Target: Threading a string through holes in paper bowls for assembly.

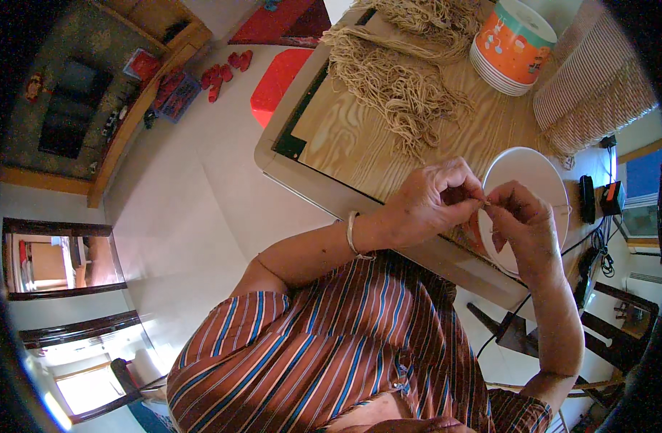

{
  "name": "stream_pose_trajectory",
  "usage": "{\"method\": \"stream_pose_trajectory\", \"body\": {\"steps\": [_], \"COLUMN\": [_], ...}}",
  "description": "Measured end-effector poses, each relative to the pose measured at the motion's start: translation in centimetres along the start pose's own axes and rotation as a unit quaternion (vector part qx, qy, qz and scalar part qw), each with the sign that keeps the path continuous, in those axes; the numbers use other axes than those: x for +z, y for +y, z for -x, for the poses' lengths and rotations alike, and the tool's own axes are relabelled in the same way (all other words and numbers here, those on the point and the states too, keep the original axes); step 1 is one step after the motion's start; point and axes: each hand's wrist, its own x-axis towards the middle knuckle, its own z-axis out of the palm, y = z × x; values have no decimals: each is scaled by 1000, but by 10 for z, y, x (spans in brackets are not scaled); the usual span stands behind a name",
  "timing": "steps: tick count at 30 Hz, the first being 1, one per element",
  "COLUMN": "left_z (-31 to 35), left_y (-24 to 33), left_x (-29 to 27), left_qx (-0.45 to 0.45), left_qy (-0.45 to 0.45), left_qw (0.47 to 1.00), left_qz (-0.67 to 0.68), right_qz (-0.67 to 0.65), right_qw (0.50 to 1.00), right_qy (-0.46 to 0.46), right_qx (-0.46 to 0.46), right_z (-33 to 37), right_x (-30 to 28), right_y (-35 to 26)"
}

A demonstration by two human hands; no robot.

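Note:
My left hand (443, 193), with a bangle (350, 234) on its wrist, is closed in a pinch near the table's front edge. My right hand (522, 220) pinches too, and the fingertips of both hands meet. Something tiny and pale shows between them, too small to name. Beneath the right hand stands a white round tub (549, 172), its mouth facing up and partly hidden by that hand. Beyond the hands, a tangled heap of beige cord (396, 90) lies on the wood-patterned table (345, 148).
A stack of orange and green paper tubs (515, 50) stands at the table's far right. Beside it is a striped, ribbed fabric-like piece (587, 94). Dark cables (601, 249) hang at the right. A red stool (277, 83) is left of the table; red slippers (215, 76) lie on the floor.

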Motion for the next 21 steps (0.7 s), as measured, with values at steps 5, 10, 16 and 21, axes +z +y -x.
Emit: {"method": "stream_pose_trajectory", "body": {"steps": [5,10,16,21], "left_z": [1,2,1,2], "left_y": [2,1,2,-2], "left_x": [-3,-4,-3,-5], "left_qx": [-2,-46,-34,-16], "left_qy": [-12,-38,-32,-43], "left_qw": [1000,998,999,999], "left_qz": [-10,20,6,-11], "right_qz": [-55,-48,-24,-32], "right_qw": [998,998,999,999], "right_qy": [-24,-12,-21,-23], "right_qx": [25,34,-19,-8], "right_z": [0,1,0,0], "right_x": [-2,1,1,2], "right_y": [-1,-5,3,-4]}}
